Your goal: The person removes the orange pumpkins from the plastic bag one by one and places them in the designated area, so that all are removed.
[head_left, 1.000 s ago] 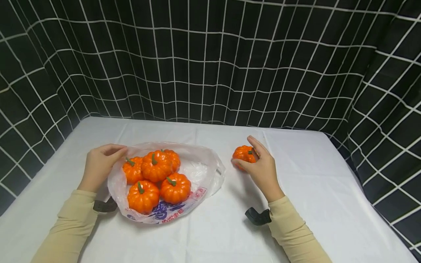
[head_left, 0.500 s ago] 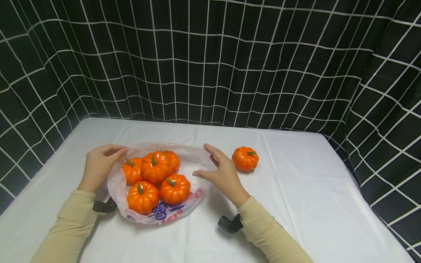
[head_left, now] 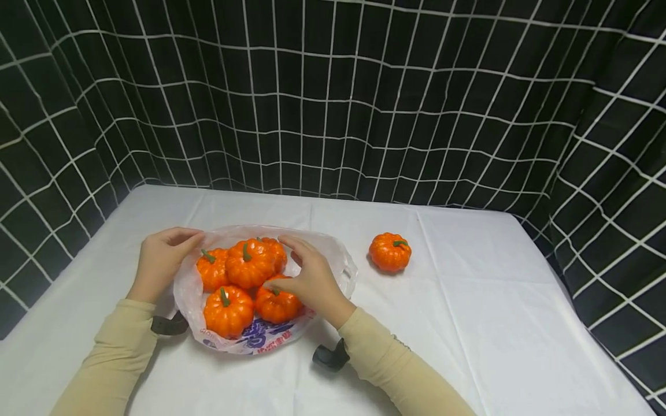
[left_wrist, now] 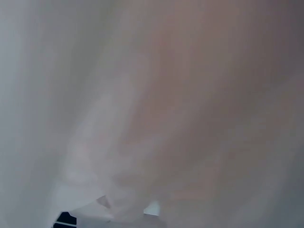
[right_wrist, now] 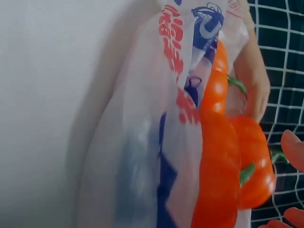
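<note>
A thin white plastic bag (head_left: 333, 248) with red and blue print lies with its mouth facing up, several small orange pumpkins inside. My left hand (head_left: 158, 263) pinches the bag's left rim between thumb and fingers. My right hand (head_left: 317, 286) reaches over the bag's right side, thumb and fingers spread, partly hiding the front-right pumpkin (head_left: 276, 309). Whether it touches that pumpkin, I cannot tell. In the right wrist view, the thumb and fingertips (right_wrist: 295, 151) show at the right edge, beside the pumpkins (right_wrist: 216, 171). Blurred pale bag film fills the left wrist view.
One more orange pumpkin (head_left: 390, 252) sits on the white-covered table (head_left: 468, 323), right of the bag. Black cloth with a white grid (head_left: 333, 115) rises behind the table and at both sides.
My right hand has left the lone pumpkin on the table and moved left over the bag, fingers spread throughout. My left hand has kept its pinch on the rim.
</note>
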### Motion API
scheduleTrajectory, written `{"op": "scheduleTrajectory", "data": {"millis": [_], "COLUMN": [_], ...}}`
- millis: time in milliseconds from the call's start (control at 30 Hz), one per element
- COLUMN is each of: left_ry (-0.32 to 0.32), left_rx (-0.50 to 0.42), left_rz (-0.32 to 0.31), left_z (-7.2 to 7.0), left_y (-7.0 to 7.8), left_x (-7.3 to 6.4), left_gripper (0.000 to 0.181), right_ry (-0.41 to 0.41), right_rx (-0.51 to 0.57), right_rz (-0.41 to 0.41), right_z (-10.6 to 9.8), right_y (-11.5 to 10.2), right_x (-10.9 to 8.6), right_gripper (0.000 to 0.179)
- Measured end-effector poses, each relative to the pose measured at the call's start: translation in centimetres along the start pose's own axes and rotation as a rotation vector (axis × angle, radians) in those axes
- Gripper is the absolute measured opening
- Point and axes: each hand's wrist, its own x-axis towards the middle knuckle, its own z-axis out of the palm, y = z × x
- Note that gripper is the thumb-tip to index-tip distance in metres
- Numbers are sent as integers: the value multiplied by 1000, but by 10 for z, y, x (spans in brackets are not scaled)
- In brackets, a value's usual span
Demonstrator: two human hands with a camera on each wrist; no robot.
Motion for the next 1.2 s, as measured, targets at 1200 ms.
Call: {"op": "scheduleTrajectory", "data": {"millis": [1200], "left_ry": [18], "left_rx": [5], "left_rz": [3], "left_z": [2], "left_y": [3], "left_x": [-3], "left_gripper": [46], "right_ry": [6], "right_rx": [-58], "right_rz": [98], "right_z": [35], "right_y": [-1], "right_x": [19], "right_gripper": [84]}}
